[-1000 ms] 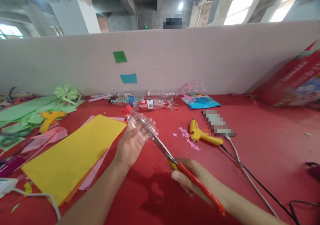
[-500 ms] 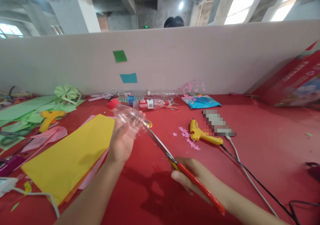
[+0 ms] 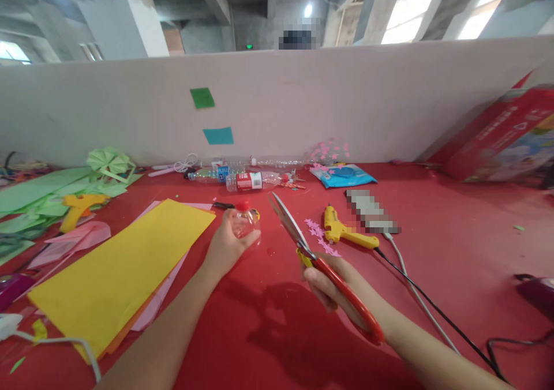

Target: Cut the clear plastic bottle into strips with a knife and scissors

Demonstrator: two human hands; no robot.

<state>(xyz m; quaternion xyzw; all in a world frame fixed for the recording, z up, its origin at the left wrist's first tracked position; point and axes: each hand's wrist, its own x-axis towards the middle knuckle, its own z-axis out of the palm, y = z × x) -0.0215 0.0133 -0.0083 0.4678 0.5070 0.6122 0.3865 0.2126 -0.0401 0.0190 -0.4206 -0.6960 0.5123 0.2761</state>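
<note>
My left hand (image 3: 231,241) is wrapped round a clear plastic bottle top (image 3: 247,222) with a red cap, held upright low over the red table (image 3: 242,332). Its lower rim is hard to make out against the red surface. In my right hand (image 3: 331,280) is a pair of scissors (image 3: 303,248) with long red handles and a bit of yellow near the pivot. The blades point up and to the left, slightly apart, with nothing between them. A gap separates the blade tips from the bottle top.
Yellow paper (image 3: 125,269) lies left, beside green paper sheets (image 3: 56,185) and a yellow glue gun (image 3: 80,208). Another glue gun (image 3: 346,231) rests right, near pink stars (image 3: 320,234). Bottles (image 3: 251,180) and a blue packet (image 3: 343,175) line the white partition (image 3: 346,101).
The bottle top has gone from tilted to upright and come down toward the table. The scissors have come away from it, and their blades have opened a little.
</note>
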